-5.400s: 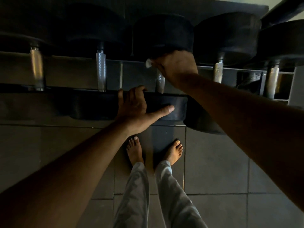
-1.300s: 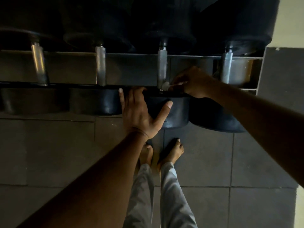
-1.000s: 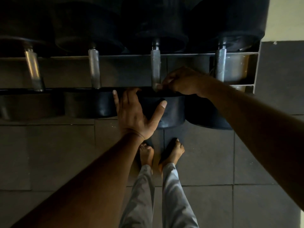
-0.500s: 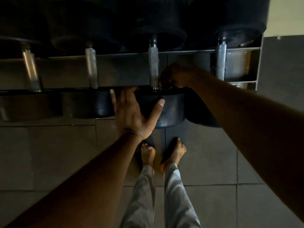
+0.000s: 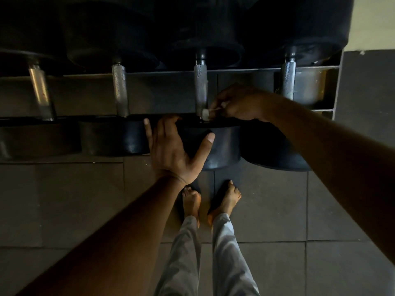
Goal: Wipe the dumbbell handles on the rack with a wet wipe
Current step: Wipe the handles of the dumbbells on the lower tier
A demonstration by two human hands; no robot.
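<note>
Several black dumbbells lie side by side on a dark metal rack [image 5: 245, 70], their knurled steel handles pointing toward me. My right hand [image 5: 241, 103] pinches a small white wet wipe [image 5: 206, 113] against the near end of the third handle [image 5: 201, 88]. My left hand [image 5: 171, 150] rests on the near rubber head [image 5: 224, 146] of that same dumbbell, fingers over its top edge and thumb spread to the right. Other handles stand at left [image 5: 119, 88] and at right [image 5: 288, 80].
My bare feet [image 5: 211, 201] stand on grey floor tiles just in front of the rack. The rack's right end post [image 5: 336, 82] is at the far right, with a pale wall beyond it. The scene is dim.
My right hand has slid the wipe along the third handle and now shows it at the handle's near end. The left hand has stayed on the dumbbell head.
</note>
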